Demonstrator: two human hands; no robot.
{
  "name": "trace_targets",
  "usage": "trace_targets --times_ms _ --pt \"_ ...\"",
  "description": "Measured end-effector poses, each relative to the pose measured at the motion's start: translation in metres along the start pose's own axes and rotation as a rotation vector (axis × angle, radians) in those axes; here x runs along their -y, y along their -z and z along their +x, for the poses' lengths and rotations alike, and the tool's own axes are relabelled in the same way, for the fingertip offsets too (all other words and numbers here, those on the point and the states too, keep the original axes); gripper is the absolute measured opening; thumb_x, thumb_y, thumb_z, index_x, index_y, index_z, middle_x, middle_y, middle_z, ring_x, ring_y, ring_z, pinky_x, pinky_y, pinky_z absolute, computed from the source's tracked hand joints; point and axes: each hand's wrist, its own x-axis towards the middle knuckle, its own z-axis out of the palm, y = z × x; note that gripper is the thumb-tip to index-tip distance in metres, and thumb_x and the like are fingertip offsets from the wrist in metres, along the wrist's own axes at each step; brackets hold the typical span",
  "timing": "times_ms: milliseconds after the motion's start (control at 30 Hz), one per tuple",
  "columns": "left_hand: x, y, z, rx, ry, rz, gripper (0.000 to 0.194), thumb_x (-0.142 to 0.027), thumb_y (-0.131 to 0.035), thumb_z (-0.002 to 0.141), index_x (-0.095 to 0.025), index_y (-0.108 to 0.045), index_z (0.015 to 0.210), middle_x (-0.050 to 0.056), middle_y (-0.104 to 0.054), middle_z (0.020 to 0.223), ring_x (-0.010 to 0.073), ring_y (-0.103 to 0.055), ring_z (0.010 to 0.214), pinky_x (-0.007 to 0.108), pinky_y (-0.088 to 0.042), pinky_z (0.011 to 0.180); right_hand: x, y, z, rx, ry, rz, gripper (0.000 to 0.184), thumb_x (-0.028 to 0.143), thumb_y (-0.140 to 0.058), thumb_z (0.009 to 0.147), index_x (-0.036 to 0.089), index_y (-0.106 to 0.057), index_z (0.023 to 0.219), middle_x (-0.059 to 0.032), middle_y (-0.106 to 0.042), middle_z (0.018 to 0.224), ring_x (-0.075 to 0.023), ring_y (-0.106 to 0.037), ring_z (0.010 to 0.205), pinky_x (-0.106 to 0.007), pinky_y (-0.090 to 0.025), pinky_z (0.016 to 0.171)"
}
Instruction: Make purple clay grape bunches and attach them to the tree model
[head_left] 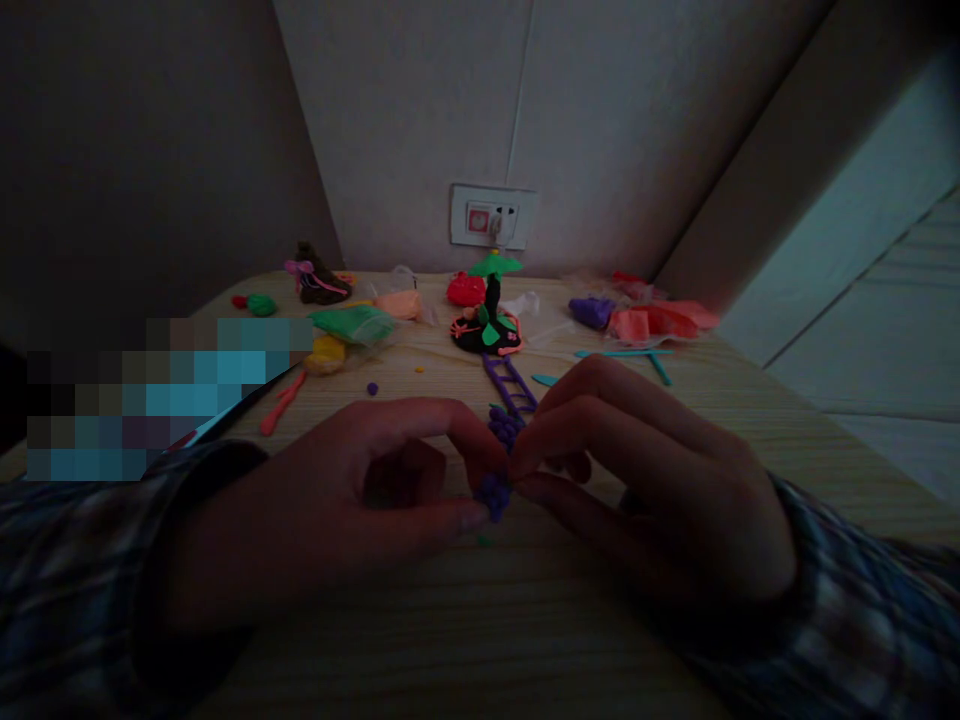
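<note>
A small purple clay bunch of grapes (493, 497) is pinched between the thumb and index finger of my left hand (322, 500). My right hand (660, 490) has its thumb and fingertips pressed together at the right edge of that bunch. Whatever lies between those right fingertips is hidden. Just beyond the fingers, a second purple clay bunch of grapes (505, 424) rests at the near end of a purple clay ladder (510, 383). The ladder leads to a black clay base with a green-topped tree (493, 300). A tiny green bit (484, 540) lies below my left thumb.
Bags of green clay (352, 322) and yellow clay (325, 354) lie left, purple clay (592, 311) and red clay (660, 320) right. Teal modelling tools (626, 353) lie behind my right hand. A brown clay boot-like figure (321, 278) stands back left. A pixelated device sits far left.
</note>
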Motion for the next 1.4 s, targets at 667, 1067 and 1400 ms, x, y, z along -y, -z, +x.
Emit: trace_targets --times_ms 667,1067,1400 --pt "0.000 0.003 -0.002 -0.088 -0.044 0.003 0.011 -0.036 -0.071 0.084 -0.026 -0.068 0.084 -0.006 -0.056 0.060 0.0129 -0.049 0.053 0.018 -0.041 0.049 0.001 0.004 0.000 0.031 -0.079 0.015 0.022 0.005 -0.050 0.096 0.020 -0.064 0.090 -0.0007 -0.061 0.082 -0.0152 -0.057 0.074 -0.032 -0.047 0.073" --pt "-0.002 0.005 -0.007 -0.222 -0.126 -0.090 0.006 -0.026 -0.076 0.080 -0.028 -0.074 0.086 -0.010 -0.066 0.073 0.0081 -0.051 0.054 0.015 -0.042 0.053 -0.006 0.006 -0.002 0.283 -0.009 0.021 0.024 0.009 -0.050 0.101 0.019 -0.068 0.090 -0.0009 -0.069 0.090 -0.0132 -0.060 0.078 -0.030 -0.043 0.074" --pt "0.001 0.005 -0.005 -0.224 -0.169 -0.073 0.010 -0.024 -0.077 0.083 -0.032 -0.076 0.089 -0.012 -0.072 0.082 0.0067 -0.056 0.057 0.012 -0.046 0.055 -0.009 -0.004 -0.005 0.393 -0.057 0.178 0.020 0.015 -0.055 0.099 0.023 -0.072 0.092 -0.0023 -0.070 0.098 -0.0179 -0.063 0.087 -0.036 -0.045 0.079"
